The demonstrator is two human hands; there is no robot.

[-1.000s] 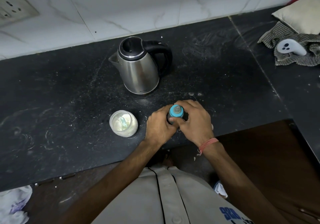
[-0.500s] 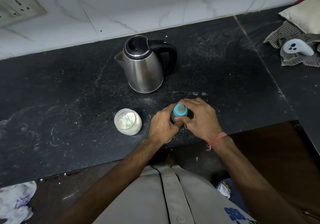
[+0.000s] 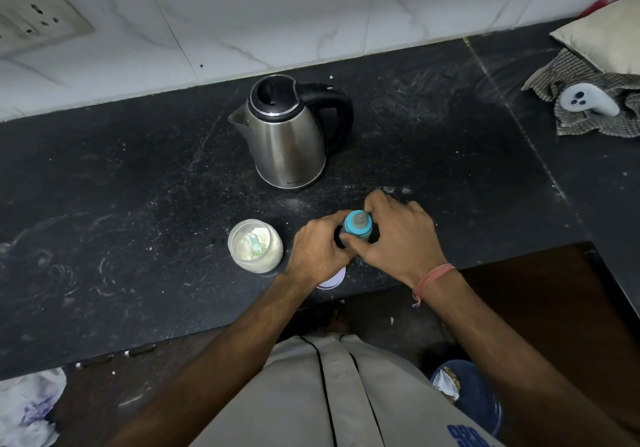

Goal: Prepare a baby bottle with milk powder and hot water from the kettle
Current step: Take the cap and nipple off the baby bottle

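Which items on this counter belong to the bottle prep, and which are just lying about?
Job:
baby bottle with blue collar
steel electric kettle
open jar of milk powder
white round lid

Lying about:
white handheld controller
checked cloth
beige cushion

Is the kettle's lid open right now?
No, the kettle stands on the counter with its black lid closed flat.

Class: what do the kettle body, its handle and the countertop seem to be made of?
Kettle body: brushed stainless steel, by its grey streaked sheen. Handle: probably black plastic, smooth with soft glare. Countertop: likely polished dark stone, speckled and dusted with white powder.
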